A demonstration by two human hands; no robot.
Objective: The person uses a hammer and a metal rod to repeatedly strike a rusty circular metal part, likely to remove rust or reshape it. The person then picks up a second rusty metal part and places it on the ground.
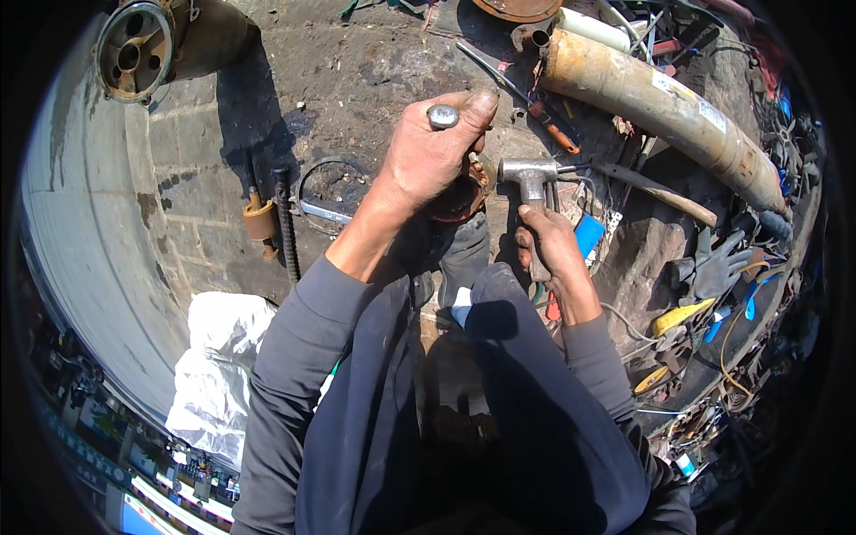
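Observation:
My left hand (426,152) is closed in a fist around a chisel or punch (442,117), whose round metal head sticks out at the top. Its lower end is hidden by the hand. Just below that fist, between my feet, a rusty round metal part (464,203) shows in part. My right hand (557,245) grips a hammer (532,176) by its short handle. The steel hammer head is level with the rusty part and a little to its right, apart from the left hand.
A long rusty cylinder (664,111) lies at the far right, near an orange-handled screwdriver (553,129) and a wooden handle (664,192). Grey gloves (718,266) lie among scattered tools. At the left are a copper-wound rotor (259,220), a threaded rod (285,223) and a pump-like housing (134,53).

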